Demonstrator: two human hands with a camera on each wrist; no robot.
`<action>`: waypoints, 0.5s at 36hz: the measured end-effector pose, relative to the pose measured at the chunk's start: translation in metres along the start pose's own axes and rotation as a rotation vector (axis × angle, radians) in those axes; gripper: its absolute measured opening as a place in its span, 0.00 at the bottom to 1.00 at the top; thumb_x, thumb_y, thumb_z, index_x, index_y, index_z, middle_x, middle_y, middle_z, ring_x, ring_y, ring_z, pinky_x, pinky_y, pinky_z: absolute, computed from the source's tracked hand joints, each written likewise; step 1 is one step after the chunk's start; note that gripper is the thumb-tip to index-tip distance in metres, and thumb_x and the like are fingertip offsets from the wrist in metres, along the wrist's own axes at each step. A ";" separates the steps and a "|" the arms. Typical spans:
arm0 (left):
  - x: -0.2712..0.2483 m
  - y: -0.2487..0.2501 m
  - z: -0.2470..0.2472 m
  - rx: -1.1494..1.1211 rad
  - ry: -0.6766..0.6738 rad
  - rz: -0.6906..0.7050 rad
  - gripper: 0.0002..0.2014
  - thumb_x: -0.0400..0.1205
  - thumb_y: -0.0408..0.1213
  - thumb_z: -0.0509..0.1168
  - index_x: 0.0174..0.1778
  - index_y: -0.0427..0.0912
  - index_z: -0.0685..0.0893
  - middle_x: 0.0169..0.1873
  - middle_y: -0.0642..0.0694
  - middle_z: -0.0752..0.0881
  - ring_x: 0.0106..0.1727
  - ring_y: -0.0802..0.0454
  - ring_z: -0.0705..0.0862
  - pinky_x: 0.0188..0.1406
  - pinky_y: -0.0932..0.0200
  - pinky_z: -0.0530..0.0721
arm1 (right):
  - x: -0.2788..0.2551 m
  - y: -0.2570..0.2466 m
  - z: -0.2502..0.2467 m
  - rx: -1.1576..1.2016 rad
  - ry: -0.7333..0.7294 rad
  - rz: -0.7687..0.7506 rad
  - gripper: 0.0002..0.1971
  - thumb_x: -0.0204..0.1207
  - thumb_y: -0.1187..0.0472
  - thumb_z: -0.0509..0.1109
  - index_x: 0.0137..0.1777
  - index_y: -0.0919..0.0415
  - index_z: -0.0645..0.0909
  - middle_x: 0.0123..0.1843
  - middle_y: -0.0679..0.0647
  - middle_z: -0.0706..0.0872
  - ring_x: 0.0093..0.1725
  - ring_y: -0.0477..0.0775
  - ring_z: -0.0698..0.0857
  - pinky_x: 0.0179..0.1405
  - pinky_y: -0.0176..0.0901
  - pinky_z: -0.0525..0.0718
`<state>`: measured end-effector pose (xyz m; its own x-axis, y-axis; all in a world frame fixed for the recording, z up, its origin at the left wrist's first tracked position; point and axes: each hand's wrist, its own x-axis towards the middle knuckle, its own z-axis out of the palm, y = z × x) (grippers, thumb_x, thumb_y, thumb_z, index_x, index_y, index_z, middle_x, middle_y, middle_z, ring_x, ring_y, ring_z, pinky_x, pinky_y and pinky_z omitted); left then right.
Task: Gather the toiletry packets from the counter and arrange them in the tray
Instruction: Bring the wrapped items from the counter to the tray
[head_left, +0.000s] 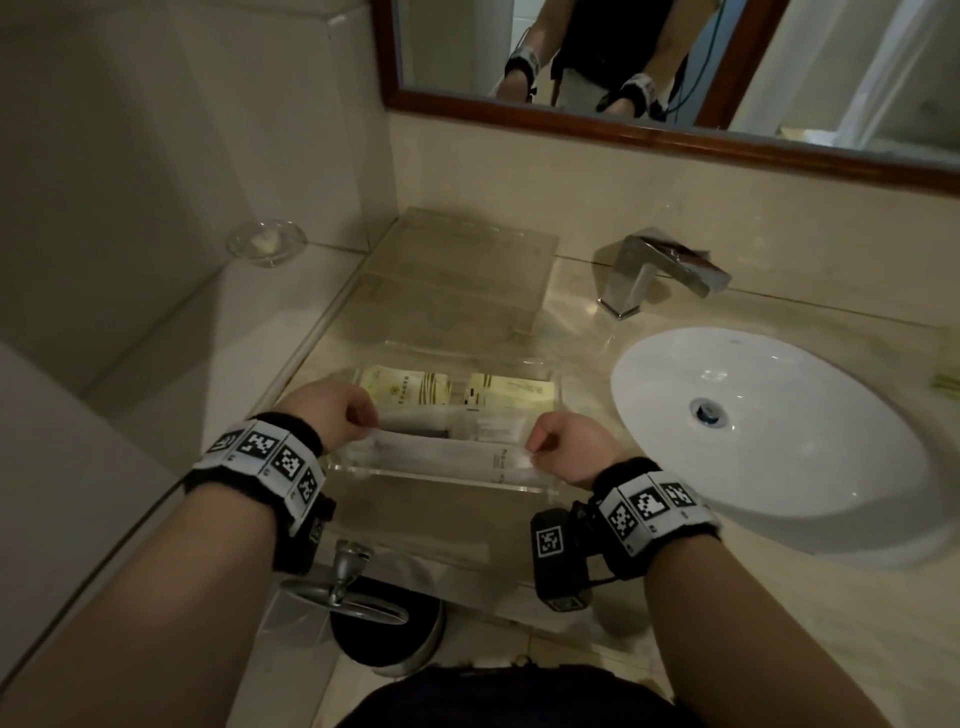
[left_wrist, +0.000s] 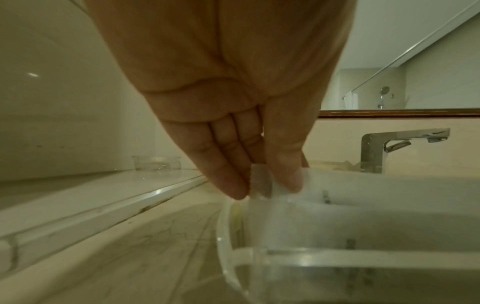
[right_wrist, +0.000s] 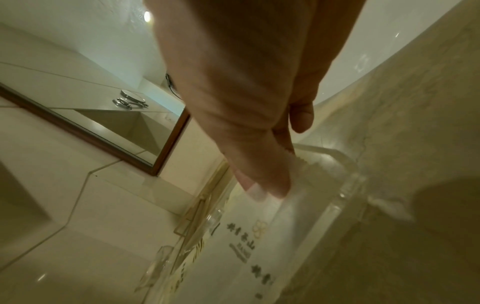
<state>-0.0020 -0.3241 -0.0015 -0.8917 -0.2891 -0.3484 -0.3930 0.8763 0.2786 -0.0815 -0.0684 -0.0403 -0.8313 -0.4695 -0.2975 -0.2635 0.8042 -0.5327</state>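
A long translucent white packet (head_left: 447, 453) stretches across the near side of the clear acrylic tray (head_left: 551, 488), just above its front wall. My left hand (head_left: 332, 415) pinches the packet's left end (left_wrist: 262, 181) between thumb and fingers. My right hand (head_left: 563, 449) pinches the serrated right end (right_wrist: 298, 170) the same way. Inside the tray lie cream packets with gold print (head_left: 410, 391), (head_left: 514, 393) along the far side, and a smaller clear packet (head_left: 467, 426) in the middle. The printed packets (right_wrist: 249, 242) also show in the right wrist view.
A white oval basin (head_left: 769, 431) sits right of the tray, with a chrome tap (head_left: 654, 275) behind it. A clear lid or stand (head_left: 457, 270) rests beyond the tray, a glass soap dish (head_left: 266, 241) at the far left. A mirror (head_left: 675, 67) hangs above; a pedal bin (head_left: 384, 623) stands below the counter edge.
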 end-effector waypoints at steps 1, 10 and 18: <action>0.000 0.000 0.000 0.013 -0.001 -0.003 0.08 0.78 0.36 0.68 0.52 0.45 0.87 0.55 0.46 0.87 0.51 0.51 0.82 0.53 0.62 0.77 | 0.000 -0.001 -0.001 -0.013 -0.012 0.000 0.18 0.71 0.66 0.67 0.27 0.41 0.72 0.42 0.47 0.83 0.48 0.52 0.84 0.49 0.39 0.81; -0.002 0.004 0.001 0.121 -0.084 -0.024 0.06 0.78 0.34 0.67 0.48 0.44 0.87 0.54 0.46 0.85 0.55 0.48 0.82 0.52 0.63 0.74 | 0.001 -0.009 -0.003 -0.121 -0.067 -0.043 0.18 0.70 0.67 0.67 0.26 0.42 0.74 0.42 0.45 0.82 0.48 0.51 0.84 0.53 0.41 0.83; 0.001 0.013 -0.002 0.242 -0.146 -0.015 0.08 0.77 0.36 0.67 0.50 0.44 0.86 0.55 0.43 0.86 0.58 0.45 0.83 0.54 0.59 0.78 | -0.001 -0.008 -0.009 -0.190 -0.136 -0.083 0.05 0.73 0.60 0.68 0.44 0.48 0.82 0.47 0.47 0.85 0.50 0.51 0.84 0.49 0.39 0.79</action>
<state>-0.0084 -0.3139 0.0033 -0.8374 -0.2596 -0.4811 -0.3250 0.9440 0.0563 -0.0830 -0.0706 -0.0282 -0.7330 -0.5710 -0.3697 -0.4260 0.8091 -0.4050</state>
